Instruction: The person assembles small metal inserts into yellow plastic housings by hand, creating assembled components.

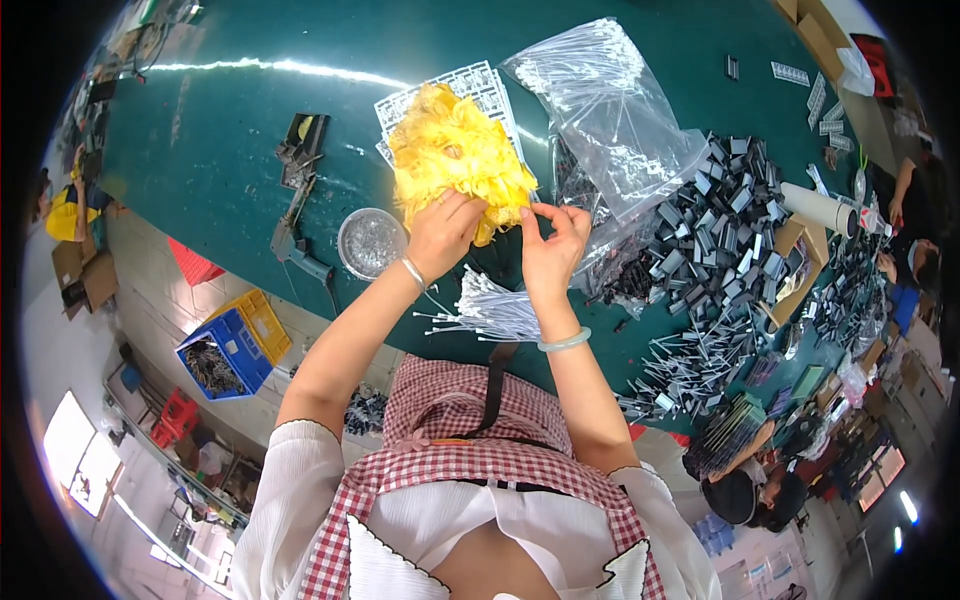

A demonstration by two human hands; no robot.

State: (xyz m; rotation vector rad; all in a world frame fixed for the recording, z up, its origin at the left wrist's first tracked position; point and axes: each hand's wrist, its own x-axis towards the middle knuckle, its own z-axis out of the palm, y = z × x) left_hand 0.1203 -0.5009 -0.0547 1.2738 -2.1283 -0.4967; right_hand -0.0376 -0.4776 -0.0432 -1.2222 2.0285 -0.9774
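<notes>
A heap of thin, crumpled yellow pieces (450, 140), like film or soft labels, lies on white printed sheets (470, 82) on the green table. My left hand (447, 232) rests on the heap's near edge, fingers bent together into the yellow pieces; its fingertips are partly hidden. At the heap's right corner is my right hand (555, 245), with thumb and forefinger brought together in a pinch. What lies between those fingertips is too small to make out. A bundle of white cable-like strands (490, 310) lies below my hands, in front of my apron.
Left of my forearm stand a round dish (372, 243) and a glue gun (300, 255). A clear bag of white strands (600, 90) lies at the far right, beside a large pile of small black parts (715, 235). A blue crate (225, 355) stands left, off the table. Other people sit at right.
</notes>
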